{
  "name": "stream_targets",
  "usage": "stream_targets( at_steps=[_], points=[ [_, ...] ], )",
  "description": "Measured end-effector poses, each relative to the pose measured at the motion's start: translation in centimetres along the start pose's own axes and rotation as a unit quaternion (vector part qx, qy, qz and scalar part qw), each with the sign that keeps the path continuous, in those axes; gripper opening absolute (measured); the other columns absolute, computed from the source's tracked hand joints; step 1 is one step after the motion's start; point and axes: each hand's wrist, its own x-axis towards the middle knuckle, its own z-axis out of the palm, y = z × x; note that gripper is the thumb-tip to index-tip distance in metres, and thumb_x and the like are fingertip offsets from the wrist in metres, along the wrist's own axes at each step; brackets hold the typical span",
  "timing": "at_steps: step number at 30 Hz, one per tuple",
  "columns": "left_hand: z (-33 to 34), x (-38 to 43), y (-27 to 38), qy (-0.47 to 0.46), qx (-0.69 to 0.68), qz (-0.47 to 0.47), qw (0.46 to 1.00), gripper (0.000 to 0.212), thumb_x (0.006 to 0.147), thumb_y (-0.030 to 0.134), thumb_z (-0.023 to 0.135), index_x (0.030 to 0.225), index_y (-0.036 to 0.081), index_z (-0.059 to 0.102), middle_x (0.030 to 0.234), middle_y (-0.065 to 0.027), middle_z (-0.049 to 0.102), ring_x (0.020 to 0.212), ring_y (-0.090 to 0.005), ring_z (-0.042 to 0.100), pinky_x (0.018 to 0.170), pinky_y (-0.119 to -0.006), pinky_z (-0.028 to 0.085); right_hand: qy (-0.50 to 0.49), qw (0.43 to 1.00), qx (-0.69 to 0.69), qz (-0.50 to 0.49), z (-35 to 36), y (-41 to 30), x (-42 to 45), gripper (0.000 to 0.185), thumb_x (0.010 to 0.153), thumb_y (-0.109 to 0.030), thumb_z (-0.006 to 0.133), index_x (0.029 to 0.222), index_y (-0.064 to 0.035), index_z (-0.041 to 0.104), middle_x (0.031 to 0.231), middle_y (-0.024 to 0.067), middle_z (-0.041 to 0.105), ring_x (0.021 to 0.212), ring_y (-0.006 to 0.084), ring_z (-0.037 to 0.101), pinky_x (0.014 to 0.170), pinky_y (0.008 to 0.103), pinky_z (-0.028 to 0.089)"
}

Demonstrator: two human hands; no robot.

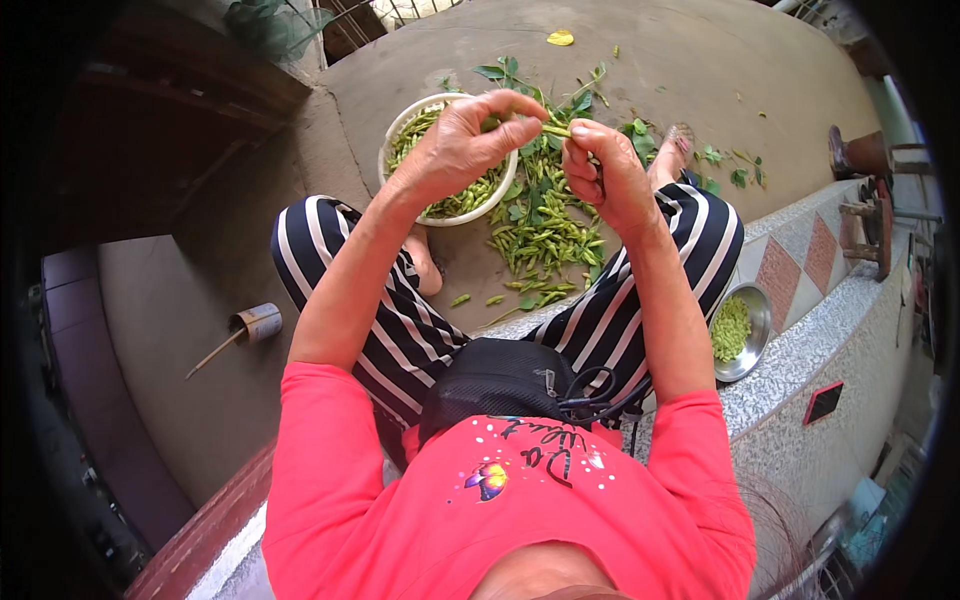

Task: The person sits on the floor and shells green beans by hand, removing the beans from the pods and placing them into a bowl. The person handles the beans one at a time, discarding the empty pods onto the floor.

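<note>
Between the thumb and fingers of my right hand [607, 169] is a green bean pod [556, 130], pointing toward my left hand. My left hand [480, 139] is raised over a round white plastic basket [513, 174], its thumb and forefinger tips right by the pod's free end. Whether they pinch it is not clear. Many green pods [457, 201] fill the basket, partly hidden under my left hand and wrist. Below and between my hands, a heap of loose pods [551, 232] with leaves and stems lies on the floor.
A metal bowl [763, 330] of shelled green beans [731, 328] stands on the granite ledge [795, 360] at right, near a phone-like object [823, 403]. On the left floor lies a tin can [262, 322] with a stick [214, 354]. A yellow leaf [560, 37] rests ahead.
</note>
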Motion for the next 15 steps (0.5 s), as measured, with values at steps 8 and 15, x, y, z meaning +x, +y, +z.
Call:
stream_targets(
  at_steps=[8,15],
  points=[
    [2.2,0.6,-1.6,-0.016,0.038,0.063,0.997,0.018,0.090,0.014,0.063,0.101,0.000,0.063,0.087,-0.0024,0.063,0.081,-0.0090,0.057,0.077,-0.024,0.047,0.029,0.999,-0.034,-0.022,-1.3,0.4,-0.2,0.025,0.098,-0.025,0.048,0.077,-0.0101,0.046,0.060,-0.0063,0.035,0.045,0.0024,0.028,0.040,0.0186,0.020],
    [3.1,0.2,-1.7,0.045,0.100,0.129,0.986,0.015,0.089,0.012,0.063,0.100,0.001,0.063,0.073,-0.0036,0.061,0.069,-0.0081,0.055,0.064,-0.024,0.046,0.061,0.987,-0.142,-0.052,-0.5,0.3,-0.7,0.021,0.098,-0.025,0.047,0.085,-0.0084,0.049,0.067,-0.0051,0.042,0.052,0.0025,0.035,0.045,0.0169,0.026]
  ],
)
